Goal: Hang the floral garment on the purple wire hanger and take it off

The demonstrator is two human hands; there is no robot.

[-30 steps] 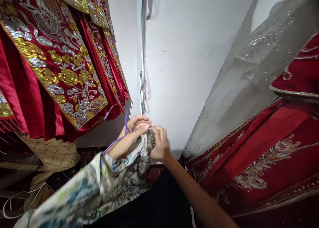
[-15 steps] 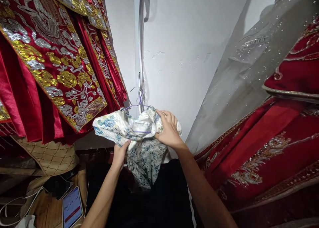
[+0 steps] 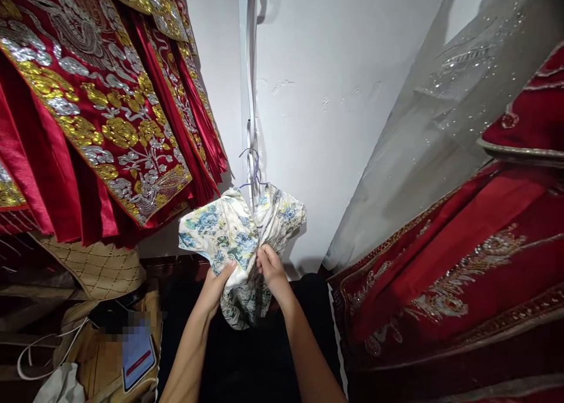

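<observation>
A short-sleeved white shirt point(image 3: 235, 221) with blue and yellow flowers is on a thin purple hanger point(image 3: 255, 174), whose hook sticks up above the open neckline. My left hand point(image 3: 215, 284) grips the left front panel low down, thumb on top of the cloth. Near the middle of the front, my right hand point(image 3: 272, 268) pinches the other front edge between thumb and curled fingers. Below my hands the hem hangs bunched and partly hidden in front of dark clothing.
Red garments with gold and silver embroidery point(image 3: 118, 133) hang at left. On the right hang a sheer sparkly veil-like fabric point(image 3: 405, 156) and a red beaded garment point(image 3: 445, 268). A phone point(image 3: 138, 356) lies on a wooden surface point(image 3: 94, 365) at lower left. A white wall stands ahead.
My right hand has moved from the shirt's right shoulder down to the middle of its front. The shirt, bunched up before, now hangs flatter with both sleeves spread. My left hand still grips it.
</observation>
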